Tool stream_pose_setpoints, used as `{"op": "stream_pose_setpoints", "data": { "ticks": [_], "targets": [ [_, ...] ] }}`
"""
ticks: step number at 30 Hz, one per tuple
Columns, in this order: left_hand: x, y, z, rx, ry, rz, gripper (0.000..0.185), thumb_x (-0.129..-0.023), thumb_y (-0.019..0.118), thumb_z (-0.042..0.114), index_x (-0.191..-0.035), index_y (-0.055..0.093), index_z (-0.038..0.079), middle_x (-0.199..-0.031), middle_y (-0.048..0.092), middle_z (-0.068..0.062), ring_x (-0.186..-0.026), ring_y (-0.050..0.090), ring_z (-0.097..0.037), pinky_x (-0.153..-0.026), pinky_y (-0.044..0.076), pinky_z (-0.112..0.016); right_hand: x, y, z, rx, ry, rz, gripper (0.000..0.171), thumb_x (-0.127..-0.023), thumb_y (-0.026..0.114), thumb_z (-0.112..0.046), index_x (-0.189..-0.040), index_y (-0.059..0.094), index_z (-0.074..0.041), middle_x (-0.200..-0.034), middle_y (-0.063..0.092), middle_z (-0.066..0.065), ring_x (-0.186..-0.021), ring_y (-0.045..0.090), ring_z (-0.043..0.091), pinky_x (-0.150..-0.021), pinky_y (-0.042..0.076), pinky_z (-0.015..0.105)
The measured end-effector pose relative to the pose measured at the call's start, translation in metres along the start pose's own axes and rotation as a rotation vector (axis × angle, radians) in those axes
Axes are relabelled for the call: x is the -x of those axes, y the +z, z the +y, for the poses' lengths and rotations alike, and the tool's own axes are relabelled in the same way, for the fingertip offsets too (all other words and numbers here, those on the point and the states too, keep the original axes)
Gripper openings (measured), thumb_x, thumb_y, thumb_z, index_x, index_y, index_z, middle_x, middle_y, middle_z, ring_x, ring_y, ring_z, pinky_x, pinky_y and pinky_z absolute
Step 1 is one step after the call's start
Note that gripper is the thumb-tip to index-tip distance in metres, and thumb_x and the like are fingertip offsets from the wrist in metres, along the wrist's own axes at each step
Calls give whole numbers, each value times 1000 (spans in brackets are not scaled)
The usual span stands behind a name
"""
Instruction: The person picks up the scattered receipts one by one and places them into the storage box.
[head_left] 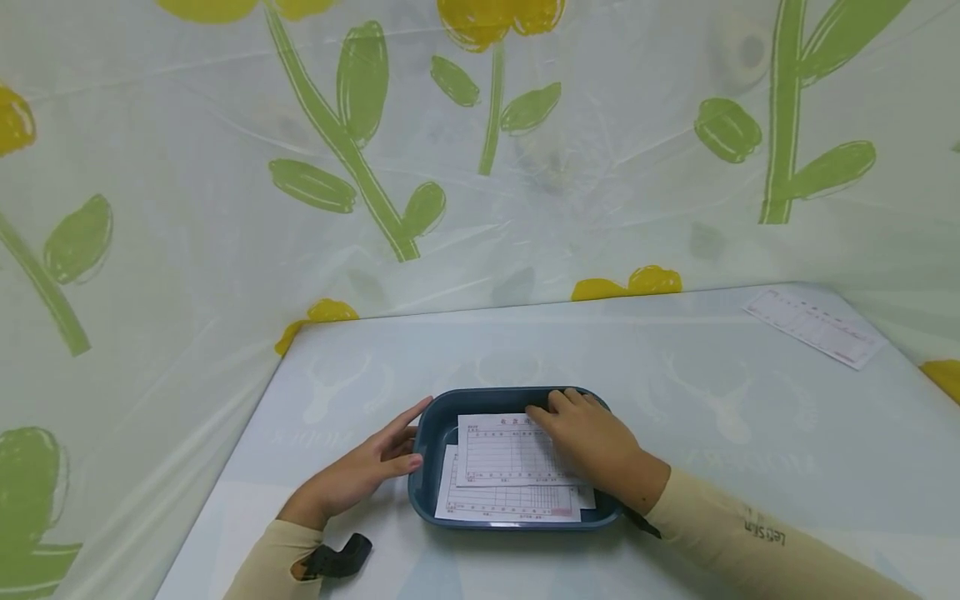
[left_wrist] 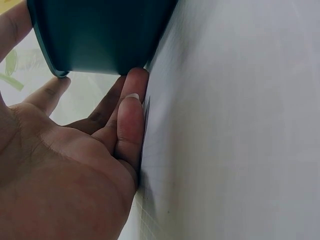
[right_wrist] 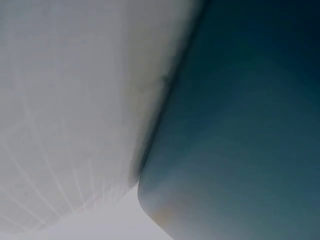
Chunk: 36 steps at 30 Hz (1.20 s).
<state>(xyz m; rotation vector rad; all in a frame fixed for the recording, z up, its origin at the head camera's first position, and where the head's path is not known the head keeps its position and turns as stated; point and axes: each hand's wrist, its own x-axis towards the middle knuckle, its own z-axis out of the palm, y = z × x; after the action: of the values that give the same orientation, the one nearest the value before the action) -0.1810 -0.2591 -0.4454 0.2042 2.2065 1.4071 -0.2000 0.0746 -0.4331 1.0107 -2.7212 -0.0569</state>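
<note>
A pale blue patterned table (head_left: 750, 467) is seen, and a dark blue-green oblong plastic tray (head_left: 429, 433) rests near its front edge. Two printed white paper forms (head_left: 502, 467) lie overlapped inside the tray. The top form is pressed by the right hand (head_left: 592, 446), fingers flat and together. The tray's left wall is touched by the left hand (head_left: 360, 475), fingers straight, gripping nothing.

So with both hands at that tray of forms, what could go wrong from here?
1. The two paper forms lie loosely overlapped in the blue tray; the right hand, resting flat on them, could shift or crease them.
2. The left hand only touches the tray's outer wall with straight fingers, so the tray might slide on the smooth table.
3. Another form lies apart near the table's far right edge and could be overlooked.
</note>
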Motion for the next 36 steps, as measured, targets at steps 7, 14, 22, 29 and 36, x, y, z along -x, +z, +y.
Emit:
{"op": "stream_pose_setpoints", "data": {
  "ticks": [7, 14, 22, 29, 36],
  "targets": [
    [0, 0, -1, -13, 2, 6, 70, -98, 62, 36, -150, 21, 59, -162, 28, -12, -151, 25, -41, -112, 19, -76, 1, 0, 3, -29, 8, 62, 43, -82, 82, -14, -123, 68, -18, -108, 65, 5, -98, 57, 21, -88, 54, 37],
    [1, 1, -1, -8, 9, 6, 70, -99, 61, 36, -151, 21, 58, -162, 30, -10, -150, 26, -40, -111, 19, -77, 9, -13, 14, -141, 0, 245, 36, -81, 82, -16, -115, 73, -17, -107, 67, 2, -102, 59, 20, -87, 51, 38],
    [0, 0, 0, 1, 8, -11, 69, -99, 61, 36, -150, 21, 58, -162, 30, -11, -151, 25, -40, -111, 17, -77, 29, -24, 46, -229, 132, 339, 37, -82, 80, -12, -117, 70, -13, -116, 64, 9, -112, 57, 28, -95, 53, 48],
    [0, 0, 0, -7, 11, -6, 70, -98, 62, 37, -151, 21, 58, -162, 31, -11, -151, 25, -41, -111, 18, -77, 47, -25, 87, -203, 258, 320, 41, -83, 78, -9, -123, 66, -8, -122, 60, 17, -117, 52, 37, -97, 48, 58],
    [2, 0, 0, -4, 4, -2, 70, -98, 63, 37, -150, 22, 59, -162, 30, -12, -151, 25, -41, -110, 18, -78, 67, -14, 127, -251, 380, 297, 44, -87, 74, -8, -128, 61, -2, -123, 57, 25, -118, 48, 46, -96, 43, 65]
  ]
}}
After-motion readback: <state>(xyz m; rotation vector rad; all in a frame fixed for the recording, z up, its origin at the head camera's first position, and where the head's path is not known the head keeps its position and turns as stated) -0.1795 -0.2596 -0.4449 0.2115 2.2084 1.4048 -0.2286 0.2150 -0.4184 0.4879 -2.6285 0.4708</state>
